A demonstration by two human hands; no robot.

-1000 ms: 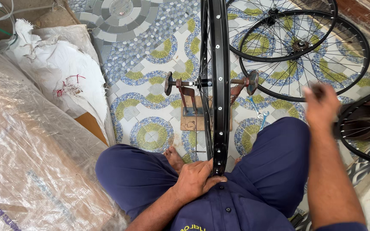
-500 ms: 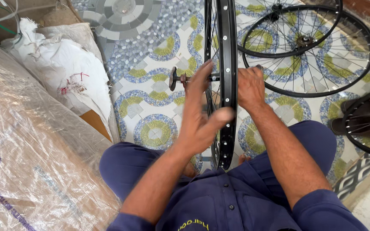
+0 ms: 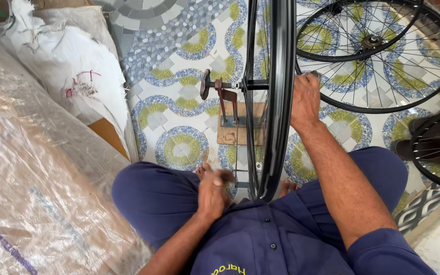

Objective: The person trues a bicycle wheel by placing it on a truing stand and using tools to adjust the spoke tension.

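The right hand (image 3: 305, 102) curls beside the upright black wheel rim (image 3: 276, 102), its grip on the spokes unclear, while the left hand (image 3: 213, 191) rests loosely closed, blurred, near the lap, the rim mounted on a wooden-based stand (image 3: 232, 122) over mosaic floor (image 3: 179, 56).

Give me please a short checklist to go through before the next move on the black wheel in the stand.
1. Black spoked bicycle wheel sits upright on the rusty metal stand: ok.
2. Stand's wooden base board lies flat on the patterned tile floor: ok.
3. Right hand rests at the wheel's right side: ok.
4. Left hand is off the rim, near the lap: ok; whether its fingers hold anything: cannot tell.
5. Two black loose wheels lie apart from the rim: ok.
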